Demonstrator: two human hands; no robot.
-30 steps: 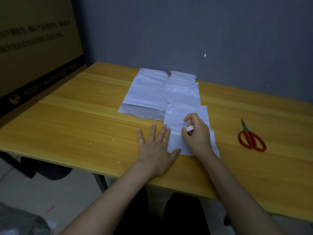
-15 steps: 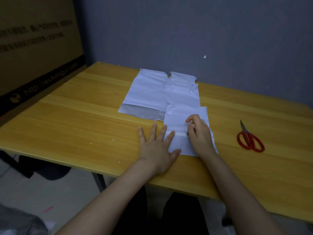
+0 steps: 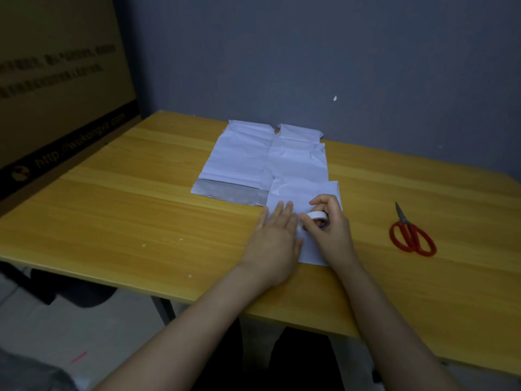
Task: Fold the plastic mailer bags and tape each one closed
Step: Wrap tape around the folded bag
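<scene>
Because the folded mailer bag (image 3: 298, 197) would likely spring open if let go, my left hand (image 3: 275, 239) lies flat on its left edge, fingers straight, pinning it to the tabletop (image 3: 141, 215) near the front. My right hand (image 3: 331, 235) has its grip curled round the white tape roll (image 3: 318, 217), held low on the bag so that, I judge, a strip can be laid across the fold. Off to the right, well apart, the red-handled scissors (image 3: 413, 235) lie ready for cutting. Farther back the other mailer bags (image 3: 242, 156) lie flat and touching, one showing its grey flap (image 3: 225, 191), waiting their turn.
</scene>
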